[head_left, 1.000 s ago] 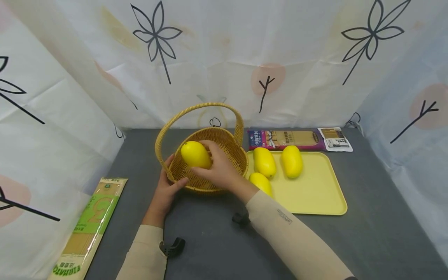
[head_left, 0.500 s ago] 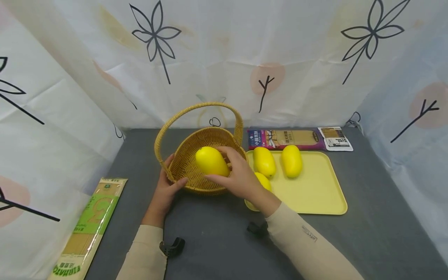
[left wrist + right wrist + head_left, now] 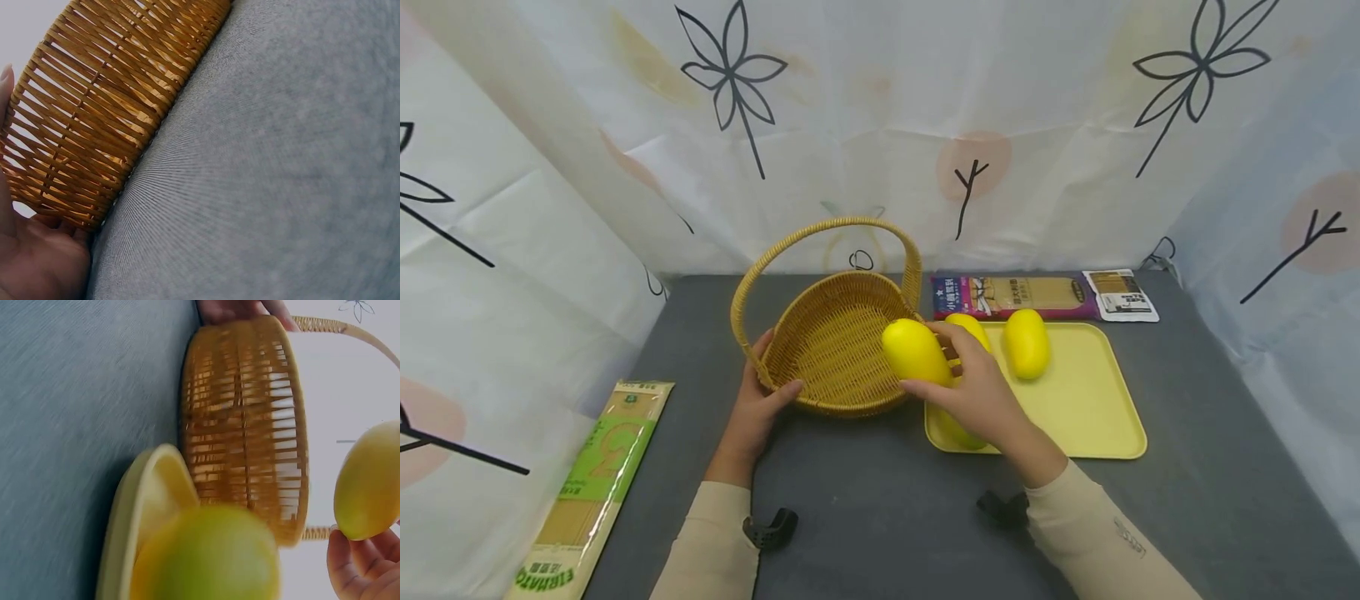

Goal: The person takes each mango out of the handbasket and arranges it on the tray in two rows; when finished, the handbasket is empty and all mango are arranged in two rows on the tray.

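Note:
My right hand holds a yellow mango between thumb and fingers, in the air over the right rim of the wicker basket and the tray's left edge. In the right wrist view this mango is above the basket's side. The basket's woven bottom shows, and its tall handle stands upright. My left hand grips the basket's left side, thumb over the rim and fingers mostly hidden behind. On the yellow tray lie a mango and two others partly covered by my right hand and the held mango.
A purple noodle packet with a white-ended label lies behind the tray. At the left table edge is a green spaghetti packet. A patterned curtain surrounds the grey table.
My right hand has carried the mango to the right, from above the basket's inside to its right rim and the tray's edge. My left hand and the basket have stayed put.

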`<state>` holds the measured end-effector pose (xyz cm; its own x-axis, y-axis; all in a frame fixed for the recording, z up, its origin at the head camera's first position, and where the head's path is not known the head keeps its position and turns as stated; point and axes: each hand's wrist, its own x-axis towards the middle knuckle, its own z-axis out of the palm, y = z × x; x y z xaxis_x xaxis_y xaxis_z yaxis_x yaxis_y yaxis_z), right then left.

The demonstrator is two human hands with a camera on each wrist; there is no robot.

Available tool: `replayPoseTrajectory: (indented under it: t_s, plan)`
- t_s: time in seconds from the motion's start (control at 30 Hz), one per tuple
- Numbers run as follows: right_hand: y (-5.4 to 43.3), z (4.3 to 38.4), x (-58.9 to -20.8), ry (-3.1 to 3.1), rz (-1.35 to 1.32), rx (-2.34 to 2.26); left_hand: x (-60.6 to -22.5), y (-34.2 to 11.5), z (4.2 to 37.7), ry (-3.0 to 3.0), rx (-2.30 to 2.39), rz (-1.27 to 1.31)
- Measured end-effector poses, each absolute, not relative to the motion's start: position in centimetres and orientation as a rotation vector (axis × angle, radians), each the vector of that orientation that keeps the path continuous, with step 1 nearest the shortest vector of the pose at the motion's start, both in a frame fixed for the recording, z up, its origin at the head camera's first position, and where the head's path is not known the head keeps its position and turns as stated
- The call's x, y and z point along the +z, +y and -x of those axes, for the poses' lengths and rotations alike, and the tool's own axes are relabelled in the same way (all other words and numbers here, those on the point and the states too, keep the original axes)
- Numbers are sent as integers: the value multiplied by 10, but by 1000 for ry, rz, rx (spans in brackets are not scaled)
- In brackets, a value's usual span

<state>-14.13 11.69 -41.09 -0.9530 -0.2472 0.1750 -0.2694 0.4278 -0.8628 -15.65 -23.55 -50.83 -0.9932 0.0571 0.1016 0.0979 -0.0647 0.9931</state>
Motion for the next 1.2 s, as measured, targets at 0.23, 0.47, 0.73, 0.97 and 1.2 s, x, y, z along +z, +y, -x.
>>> replayPoseTrajectory:
  t_s: [0.23,0.47,0.73,0.97,1.2]
  plan:
    - [149,136,-418,-2680,-344,1582,-509,-236,157,-2121,-2269,188]
    - [178,126,-425,-2758,-187,1544,-507,-235,157,-2106,-2276,198]
    - [204,117,-435,-2791,-62,1517,-509,-236,157,-2114,-2271,198]
    - [219,111,-441,-2889,34,1458,-510,-236,157,-2102,-2274,213]
    - [231,109,-443,-3034,115,1368,-511,-236,157,-2080,-2301,238]
